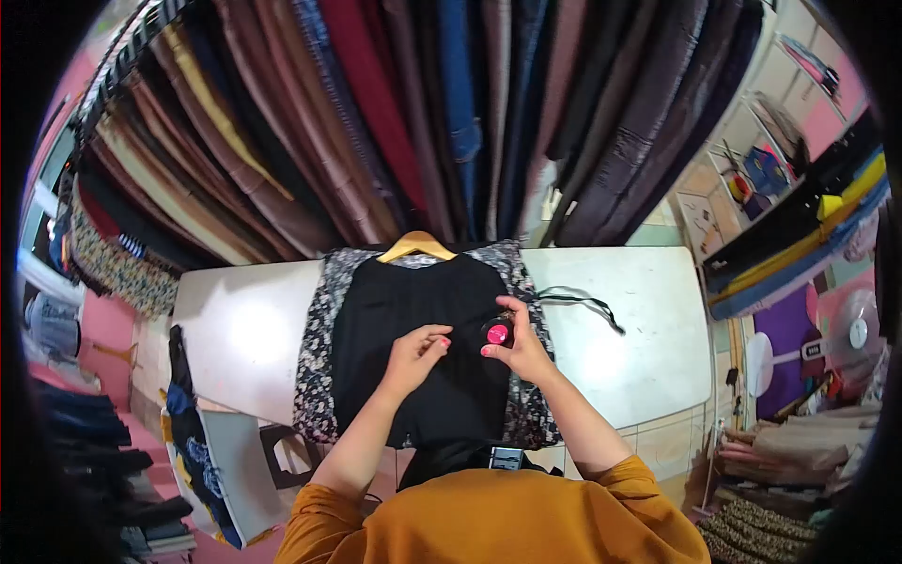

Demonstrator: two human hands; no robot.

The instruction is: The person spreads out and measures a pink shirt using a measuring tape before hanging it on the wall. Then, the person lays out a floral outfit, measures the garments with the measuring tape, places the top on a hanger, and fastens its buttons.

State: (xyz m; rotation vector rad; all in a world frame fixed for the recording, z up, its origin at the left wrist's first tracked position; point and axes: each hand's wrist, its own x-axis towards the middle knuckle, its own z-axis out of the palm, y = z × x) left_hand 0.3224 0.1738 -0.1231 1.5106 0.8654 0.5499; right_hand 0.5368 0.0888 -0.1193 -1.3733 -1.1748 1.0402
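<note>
A dark top with floral sides (315, 352) and a plain black front (413, 301) lies spread on the white table, with a wooden hanger (416, 246) at its neck. My right hand (528, 352) grips a small round black object with a bright pink face (497, 334), between thumb and fingers, above the garment's right side. What kind of object it is, I cannot make out. Over the middle of the black front is my left hand (412, 361), its fingers loosely bent and a small gap between thumb and fingertips; nothing shows in it.
A black strap (587, 303) trails from the garment across the white table (648, 357). Many trousers (357, 122) hang on a rack behind the table. A stool (287, 456) stands below the table at the left. Folded clothes (799, 451) are stacked at lower right, near a fan (857, 331).
</note>
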